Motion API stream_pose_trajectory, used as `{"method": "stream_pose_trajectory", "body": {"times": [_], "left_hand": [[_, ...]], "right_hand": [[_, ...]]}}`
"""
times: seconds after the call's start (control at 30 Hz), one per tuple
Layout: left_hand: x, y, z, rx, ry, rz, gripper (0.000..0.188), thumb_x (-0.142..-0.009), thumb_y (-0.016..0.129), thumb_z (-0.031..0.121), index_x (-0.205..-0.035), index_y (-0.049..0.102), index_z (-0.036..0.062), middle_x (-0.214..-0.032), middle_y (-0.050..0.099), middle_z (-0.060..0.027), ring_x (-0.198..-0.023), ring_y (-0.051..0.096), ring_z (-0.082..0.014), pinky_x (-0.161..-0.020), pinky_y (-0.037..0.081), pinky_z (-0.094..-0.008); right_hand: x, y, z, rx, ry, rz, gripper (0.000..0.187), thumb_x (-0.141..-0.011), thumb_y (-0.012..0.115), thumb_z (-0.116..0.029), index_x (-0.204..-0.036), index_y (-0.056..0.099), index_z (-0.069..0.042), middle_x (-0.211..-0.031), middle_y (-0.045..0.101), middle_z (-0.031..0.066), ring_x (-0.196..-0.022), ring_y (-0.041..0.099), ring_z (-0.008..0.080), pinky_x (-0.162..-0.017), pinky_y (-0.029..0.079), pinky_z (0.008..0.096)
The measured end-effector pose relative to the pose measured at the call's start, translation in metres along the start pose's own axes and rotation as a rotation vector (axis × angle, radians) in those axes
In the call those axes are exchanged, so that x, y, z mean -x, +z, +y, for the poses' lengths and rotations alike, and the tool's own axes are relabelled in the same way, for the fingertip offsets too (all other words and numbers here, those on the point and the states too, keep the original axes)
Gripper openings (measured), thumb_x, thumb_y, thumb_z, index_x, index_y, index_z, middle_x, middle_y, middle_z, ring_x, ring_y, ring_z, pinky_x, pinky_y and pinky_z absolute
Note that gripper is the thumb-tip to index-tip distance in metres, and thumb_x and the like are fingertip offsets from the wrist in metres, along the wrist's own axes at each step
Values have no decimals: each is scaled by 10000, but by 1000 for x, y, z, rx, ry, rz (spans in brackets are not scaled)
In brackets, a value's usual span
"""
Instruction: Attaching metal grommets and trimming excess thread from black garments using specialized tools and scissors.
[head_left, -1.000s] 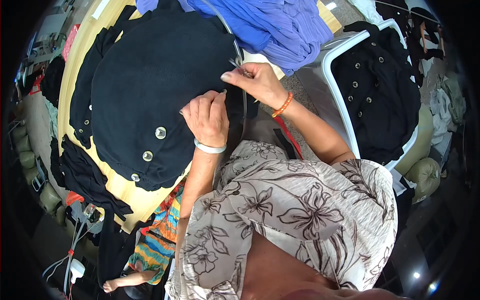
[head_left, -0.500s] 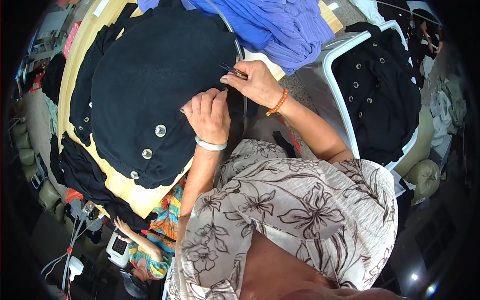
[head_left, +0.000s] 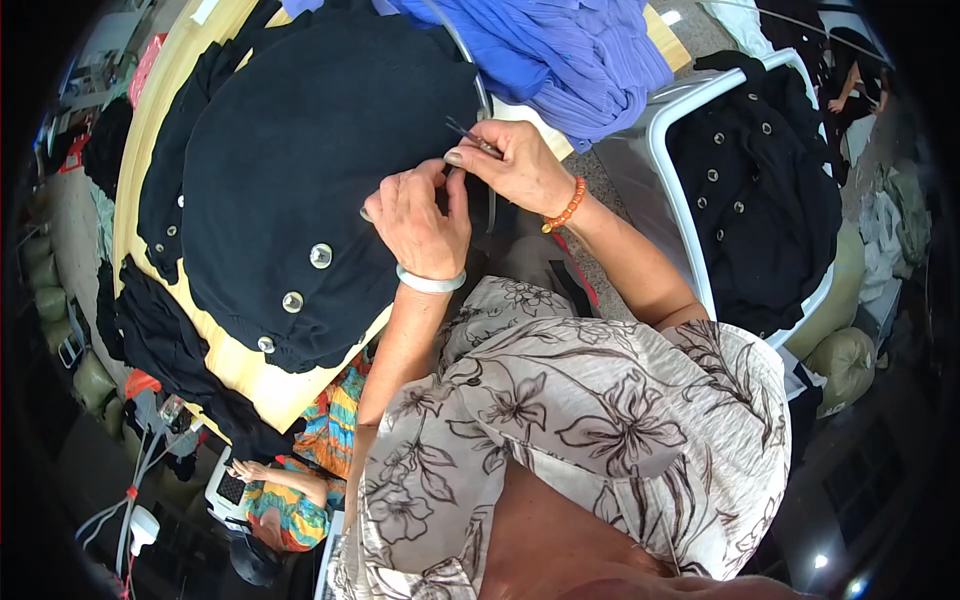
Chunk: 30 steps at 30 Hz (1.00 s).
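A black garment [head_left: 290, 170] with shiny round buttons [head_left: 320, 256] is spread in a broad rounded shape over the table in front of me. My left hand [head_left: 420, 222] rests at its right edge, thumb and fingertips pinched together on the black cloth. What exactly lies between those fingertips is too small to make out. My right hand [head_left: 525, 170] grips small thread snips [head_left: 478, 140], whose thin dark points stick out to the left over the cloth. Its thumb tip meets the left fingertips at the garment's edge.
Blue-purple pleated fabric [head_left: 570, 70] is heaped at the back. To the right, a white-rimmed bin [head_left: 660, 150] holds black buttoned garments [head_left: 760, 190]. More black cloth [head_left: 170, 340] hangs over the pale wooden table [head_left: 270, 395]. Another person [head_left: 290, 500] works at the lower left.
My left hand has risen off the cloth into a pinch and shifted right, meeting the right hand. The right hand still holds the snips. The other person's arm has moved.
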<state>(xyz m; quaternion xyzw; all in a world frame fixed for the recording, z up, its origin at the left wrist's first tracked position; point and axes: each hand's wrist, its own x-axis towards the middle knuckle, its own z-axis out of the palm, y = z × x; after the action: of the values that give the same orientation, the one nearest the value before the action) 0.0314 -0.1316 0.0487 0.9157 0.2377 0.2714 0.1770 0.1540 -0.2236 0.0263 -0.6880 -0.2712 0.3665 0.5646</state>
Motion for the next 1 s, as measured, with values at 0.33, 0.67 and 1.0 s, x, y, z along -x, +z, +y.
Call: {"method": "stream_pose_trajectory", "body": {"times": [0.33,0.67,1.0], "left_hand": [[1,-2,3,-53,17,-32,134,-765,738,99,-882,674,106,-838,648,7,-821,581,-202,-771,366,-361],[2,-11,4,11,-7,-97,83,-803,677,61,-881,663,86,-876,656,-24,-873,580,-236,-790,374,-379],[12,-6,-4,45,102,0,130,-784,707,12,-877,648,82,-871,662,-22,-851,600,-227,-791,380,-367]], "right_hand": [[7,1,-3,-3,-13,-3,205,-923,702,-173,-826,661,3,-653,475,-83,-619,358,8,-510,308,216],[9,-29,-13,141,-15,-179,373,-944,672,-248,-1189,594,23,-816,585,-4,-697,483,74,-617,424,267],[5,-42,-30,764,-157,-425,299,-959,573,-312,-1020,564,-20,-768,634,189,-763,624,410,-659,465,495]]}}
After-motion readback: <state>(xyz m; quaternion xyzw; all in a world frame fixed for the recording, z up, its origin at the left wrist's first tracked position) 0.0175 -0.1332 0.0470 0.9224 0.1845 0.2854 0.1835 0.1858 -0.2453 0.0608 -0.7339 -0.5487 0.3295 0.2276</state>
